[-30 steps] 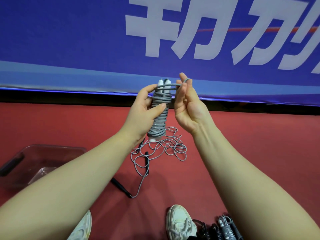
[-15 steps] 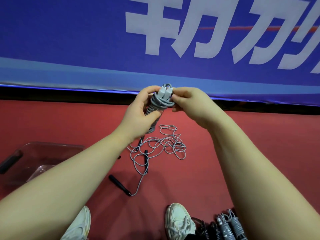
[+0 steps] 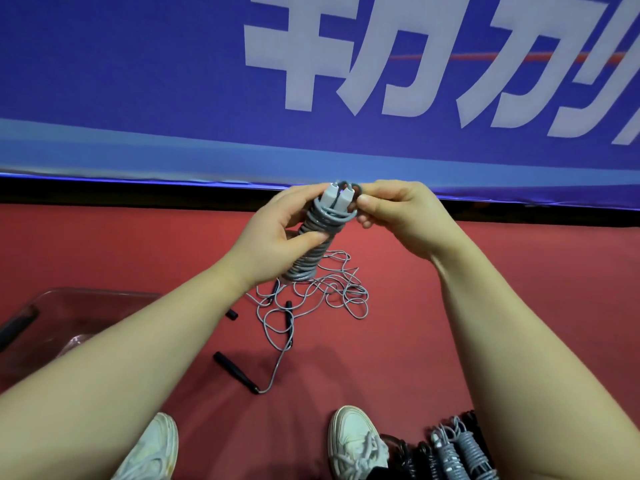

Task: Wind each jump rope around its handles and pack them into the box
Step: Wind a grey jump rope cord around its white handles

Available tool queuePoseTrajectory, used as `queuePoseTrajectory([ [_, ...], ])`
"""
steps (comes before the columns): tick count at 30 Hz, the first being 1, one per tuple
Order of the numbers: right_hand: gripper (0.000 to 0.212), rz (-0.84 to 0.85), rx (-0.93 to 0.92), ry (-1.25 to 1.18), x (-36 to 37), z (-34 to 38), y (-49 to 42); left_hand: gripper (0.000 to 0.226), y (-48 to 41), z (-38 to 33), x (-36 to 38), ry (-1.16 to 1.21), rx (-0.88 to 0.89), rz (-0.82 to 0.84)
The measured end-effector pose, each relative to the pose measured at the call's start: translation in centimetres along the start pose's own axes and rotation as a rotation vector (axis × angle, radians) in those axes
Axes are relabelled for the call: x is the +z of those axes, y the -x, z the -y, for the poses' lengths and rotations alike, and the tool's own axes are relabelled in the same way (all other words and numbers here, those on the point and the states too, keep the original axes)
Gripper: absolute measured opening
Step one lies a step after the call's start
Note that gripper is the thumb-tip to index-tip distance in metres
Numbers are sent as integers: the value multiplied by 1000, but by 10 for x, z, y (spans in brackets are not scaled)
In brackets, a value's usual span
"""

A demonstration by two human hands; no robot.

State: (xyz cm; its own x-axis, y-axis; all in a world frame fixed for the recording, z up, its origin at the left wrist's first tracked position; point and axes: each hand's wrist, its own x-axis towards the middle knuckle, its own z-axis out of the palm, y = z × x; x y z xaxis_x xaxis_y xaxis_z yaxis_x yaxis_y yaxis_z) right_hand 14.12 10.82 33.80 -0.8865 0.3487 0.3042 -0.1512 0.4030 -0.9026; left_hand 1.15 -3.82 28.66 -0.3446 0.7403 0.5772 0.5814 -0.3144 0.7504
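Observation:
My left hand grips a grey jump rope wound tightly round its two white-tipped handles, held up tilted in front of me. My right hand pinches the rope's last loop at the top of the handles. On the red floor below lies a loose grey jump rope in a tangle, with black handles. A clear plastic box stands at the left, partly hidden by my left forearm.
Several wound ropes, grey and black, lie at the bottom right beside my right shoe. My left shoe is at the bottom. A blue banner with white lettering stands across the back.
My right hand has brought the last loop of rope down onto the handle tops and curled shut on it. The wound bundle has tilted a little in my left hand.

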Motion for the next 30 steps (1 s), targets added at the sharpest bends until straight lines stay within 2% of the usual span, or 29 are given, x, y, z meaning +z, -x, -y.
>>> queuePoseTrajectory([
  [2, 19, 27, 62, -28, -2, 0, 1, 51, 1, -2, -4, 28, -16, 50],
  [4, 19, 77, 110, 80, -4, 4, 1, 51, 3, -2, -7, 33, -45, 109],
  [8, 15, 175, 97, 668, -3, 18, -1, 53, 7, 1, -5, 11, -102, 169],
  [9, 14, 148, 72, 696, -1, 18, -2, 55, 7, 0, -5, 47, -114, 169],
  [10, 13, 100, 54, 598, 1, 17, -1, 56, 6, 0, -5, 112, -137, 167],
  [12, 22, -9, 83, 159, 4, 9, 1, 55, 3, -2, -7, 247, -179, 179],
  [14, 25, -29, 124, -128, 5, 0, 3, 54, 4, -3, -8, 308, -193, 211],
  [18, 19, 107, 27, -269, 3, -3, 2, 57, 4, -9, -8, 460, -235, 218],
  [20, 20, 161, 16, -266, 2, 3, 0, 59, 3, -12, -13, 467, -219, 242],
  [25, 47, 225, 96, -307, 3, -2, 2, 58, 4, -14, -25, 410, -260, 305],
  [30, 23, 164, 102, -418, 20, -9, -4, 53, -4, -20, -36, 172, -249, 222],
])
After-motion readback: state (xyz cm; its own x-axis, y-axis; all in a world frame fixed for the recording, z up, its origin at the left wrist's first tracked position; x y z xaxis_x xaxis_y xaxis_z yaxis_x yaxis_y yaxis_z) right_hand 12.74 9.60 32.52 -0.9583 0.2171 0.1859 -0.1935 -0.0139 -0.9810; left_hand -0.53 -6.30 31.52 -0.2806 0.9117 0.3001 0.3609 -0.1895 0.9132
